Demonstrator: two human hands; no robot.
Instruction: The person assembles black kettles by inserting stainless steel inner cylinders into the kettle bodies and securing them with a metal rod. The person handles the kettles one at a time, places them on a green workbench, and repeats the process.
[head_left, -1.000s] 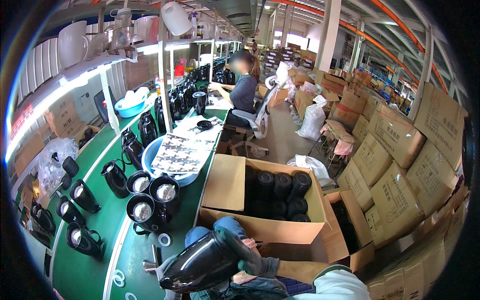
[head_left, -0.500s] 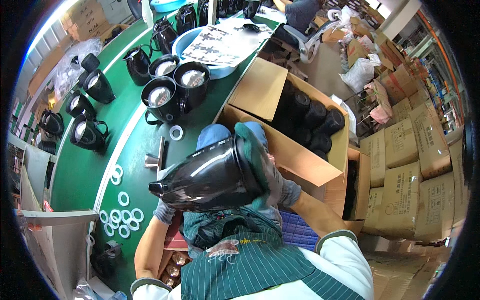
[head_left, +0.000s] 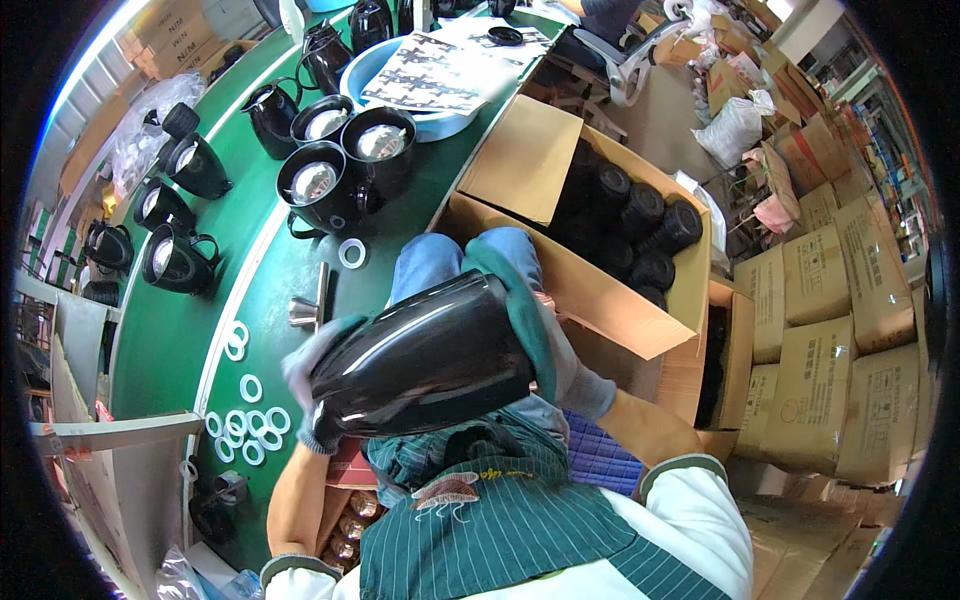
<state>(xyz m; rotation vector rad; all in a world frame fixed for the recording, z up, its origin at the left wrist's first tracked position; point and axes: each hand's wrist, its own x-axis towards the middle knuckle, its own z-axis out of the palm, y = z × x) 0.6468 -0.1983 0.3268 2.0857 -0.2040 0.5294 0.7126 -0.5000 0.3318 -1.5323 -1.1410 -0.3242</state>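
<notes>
A large glossy black jug (head_left: 430, 355) lies on its side above my lap, held between both gloved hands. My left hand (head_left: 318, 368) grips its left end, the fingers partly hidden by the jug. At the other end my right hand (head_left: 528, 325), in a green and grey glove, is wrapped round the jug. Just beyond my left hand, a metal tool with a flared end (head_left: 305, 312) lies on the green bench (head_left: 270, 340). A white ring (head_left: 351, 253) rests farther along, near several upright black jugs (head_left: 325, 200) with shiny silvery inserts.
Several loose white rings (head_left: 253, 452) lie at the bench's left. A blue basin (head_left: 440, 126) holds a patterned sheet (head_left: 430, 75). To my right stands an open carton (head_left: 610, 310) of dark cylindrical parts. Stacked cartons (head_left: 810, 390) line the far right.
The jug has turned, so its spout no longer shows and a smooth side faces up. My left hand has come into view around its left end. The view has shifted slightly.
</notes>
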